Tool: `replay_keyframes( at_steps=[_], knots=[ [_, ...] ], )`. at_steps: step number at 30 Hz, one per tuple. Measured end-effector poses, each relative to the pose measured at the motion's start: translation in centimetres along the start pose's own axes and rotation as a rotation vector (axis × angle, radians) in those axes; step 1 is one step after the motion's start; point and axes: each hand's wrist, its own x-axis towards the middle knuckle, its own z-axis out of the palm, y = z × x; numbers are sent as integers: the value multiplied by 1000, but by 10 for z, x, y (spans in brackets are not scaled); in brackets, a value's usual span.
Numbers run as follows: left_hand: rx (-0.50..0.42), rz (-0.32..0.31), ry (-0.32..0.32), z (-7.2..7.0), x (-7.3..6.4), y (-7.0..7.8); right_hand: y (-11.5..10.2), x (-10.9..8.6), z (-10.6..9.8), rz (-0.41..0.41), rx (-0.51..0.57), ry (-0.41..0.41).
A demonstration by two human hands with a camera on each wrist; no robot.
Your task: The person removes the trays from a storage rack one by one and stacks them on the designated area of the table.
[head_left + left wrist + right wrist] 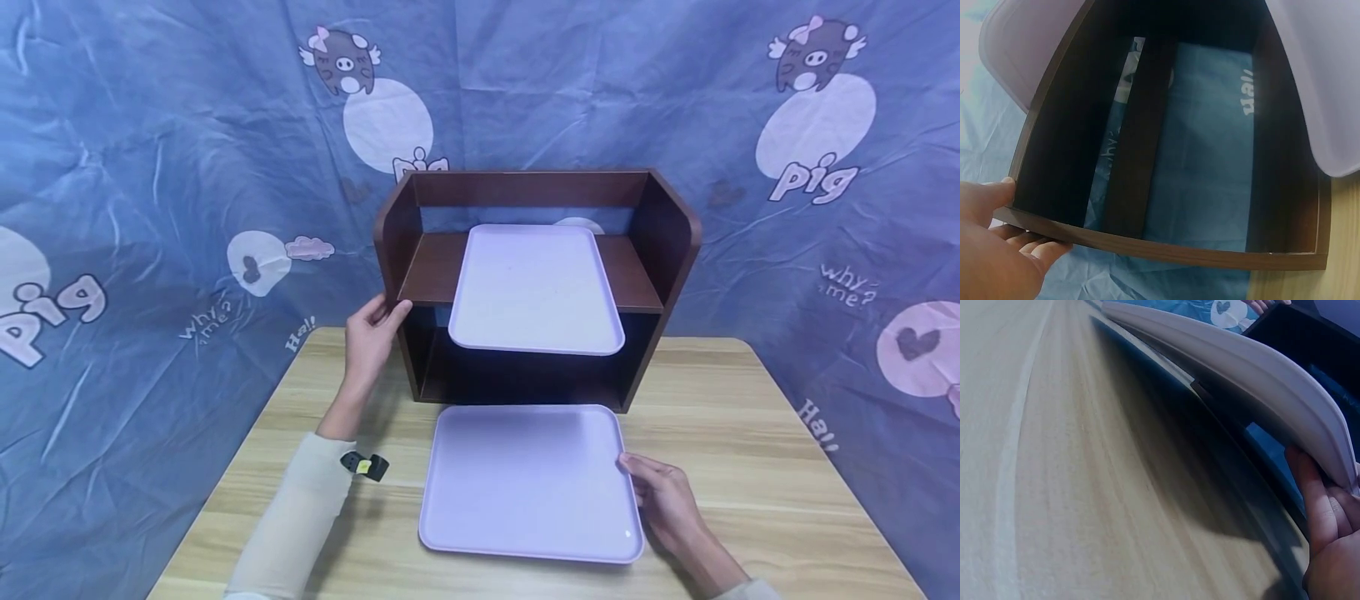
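Observation:
A dark brown wooden shelf [532, 190] with two levels stands on the table. My left hand [367, 337] grips its left side panel where the middle board meets it. In the left wrist view the thumb lies on one side of the panel edge [1166, 251] and the fingers on the other. One pale lilac tray [536, 287] lies on the middle board, its near end jutting out past the front. In front of the shelf, a second lilac tray [528, 483] is pinched at its right edge by my right hand [666, 498]; the right wrist view shows it tilted, raised above the tabletop.
The shelf's lower compartment [525, 375] opens toward me, partly covered by the upper tray's overhang. A wood-grain table [750, 467] carries everything. Blue printed cloth [187, 167] hangs behind and along both sides. A black strap [365, 465] sits at my left wrist.

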Motion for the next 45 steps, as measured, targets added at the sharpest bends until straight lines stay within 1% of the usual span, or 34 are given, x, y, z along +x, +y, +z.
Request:
replay_keyframes(
  at_steps=[4,6,8,10,12,14,16,19,22,24,30,32,37,45],
  knots=[
    [3,5,3,0,0,1,0,1,1,14,-28,20],
    [4,5,2,0,0,1,0,1,2,38,-50,36],
    [3,6,0,0,0,2,-1,2,3,64,-88,61],
    [-2,6,-1,0,0,2,-2,2,5,92,-148,86],
    [-5,7,-1,0,0,2,-2,2,7,105,-233,104],
    [-7,11,2,0,0,2,-3,2,9,79,-371,110],
    [-3,12,1,0,1,2,-4,2,10,41,-522,116],
    [-5,13,-4,0,1,1,-6,2,11,-43,-740,139],
    [-8,14,-10,0,2,0,-7,1,10,-110,-866,154],
    [-11,15,-11,0,2,0,-8,1,10,-152,-925,163],
    [-20,12,-9,1,1,0,-6,0,13,-263,-1045,179],
    [-25,6,-8,1,1,0,-6,-1,14,-277,-1068,183],
    [-28,-3,-2,1,0,2,-7,0,14,-257,-1079,185],
    [-43,-6,-3,2,0,0,-8,-1,13,-225,-1071,185]
  ],
)
